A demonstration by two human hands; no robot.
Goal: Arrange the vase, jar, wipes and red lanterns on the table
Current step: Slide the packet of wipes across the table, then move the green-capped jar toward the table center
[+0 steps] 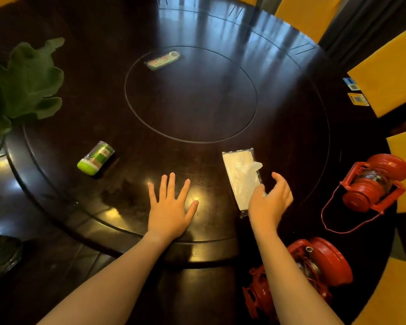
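Here the left hand (171, 207) lies flat with fingers spread, likely bracing, while the right hand (271, 200), loosely curled and pinching nothing, hovers over the clear-wrapped white wipes packet (240, 177), apparently positioning it.

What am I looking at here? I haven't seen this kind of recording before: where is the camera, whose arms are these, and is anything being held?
There is no machine. A person wears one wide-angle camera on the head, looking down at their own bare arms over a dark round table. The left hand lies flat and open on the wood. The right hand is open, at the near end of a white wipes pack; no closed grip shows. A green-lidded jar lies on its side to the left. Two red lanterns lie tipped on the right. Green leaves show at far left.
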